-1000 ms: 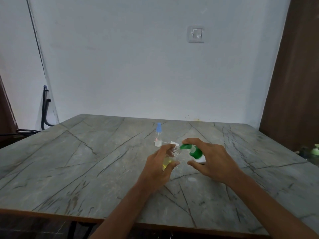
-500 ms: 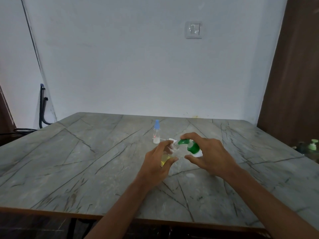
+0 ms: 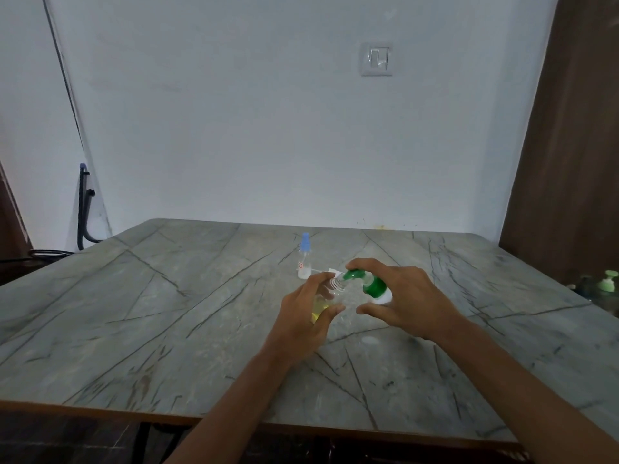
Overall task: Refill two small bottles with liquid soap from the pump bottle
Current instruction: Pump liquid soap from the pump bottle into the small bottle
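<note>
My left hand (image 3: pixel 308 316) grips a small clear bottle (image 3: pixel 330 294) that holds some yellow liquid and leans to the right, its open threaded neck up. My right hand (image 3: pixel 408 299) wraps the green and white pump bottle (image 3: pixel 373 286), index finger over the pump head, and the green nozzle sits right at the small bottle's mouth. A second small bottle (image 3: pixel 304 257), clear with a blue spray cap, stands upright on the table just behind my left hand. A small white piece (image 3: pixel 330 271) lies beside it, partly hidden by my fingers.
The grey marble-patterned table (image 3: pixel 167 313) spreads wide around my hands. A pale smear (image 3: pixel 370 340) marks the tabletop below my right hand. Off the table's right side stand other bottles with a light green pump (image 3: pixel 608 279). A wall switch (image 3: pixel 376 59) is on the white wall.
Both hands keep the same grip and pose with nozzle at the small bottle's mouth. The view shifted slightly as my head moved.
</note>
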The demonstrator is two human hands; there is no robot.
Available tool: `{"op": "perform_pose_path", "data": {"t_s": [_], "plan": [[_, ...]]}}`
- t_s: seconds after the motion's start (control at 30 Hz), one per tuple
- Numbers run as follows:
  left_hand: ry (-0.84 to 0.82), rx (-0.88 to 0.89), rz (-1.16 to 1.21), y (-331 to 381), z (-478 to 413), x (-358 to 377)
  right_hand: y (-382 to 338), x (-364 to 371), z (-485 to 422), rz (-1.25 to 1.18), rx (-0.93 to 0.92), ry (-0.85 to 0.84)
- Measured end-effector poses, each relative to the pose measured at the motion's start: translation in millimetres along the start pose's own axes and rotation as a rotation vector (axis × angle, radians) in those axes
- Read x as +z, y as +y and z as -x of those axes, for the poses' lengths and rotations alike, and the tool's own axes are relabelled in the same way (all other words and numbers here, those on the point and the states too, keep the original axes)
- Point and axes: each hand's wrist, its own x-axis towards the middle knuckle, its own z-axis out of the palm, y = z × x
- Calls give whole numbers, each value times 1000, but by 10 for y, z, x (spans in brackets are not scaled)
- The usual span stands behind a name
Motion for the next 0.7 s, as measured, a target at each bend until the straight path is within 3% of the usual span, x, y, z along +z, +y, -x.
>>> {"op": "perform_pose_path", "data": {"t_s": [0.4,0.7], "plan": [[-39,39,-21,-20,6,27,-42,-18,1,-27,73,4],[-16,-3,-20,-21,-7,15,-53,-10,25,55,19,2]]}}
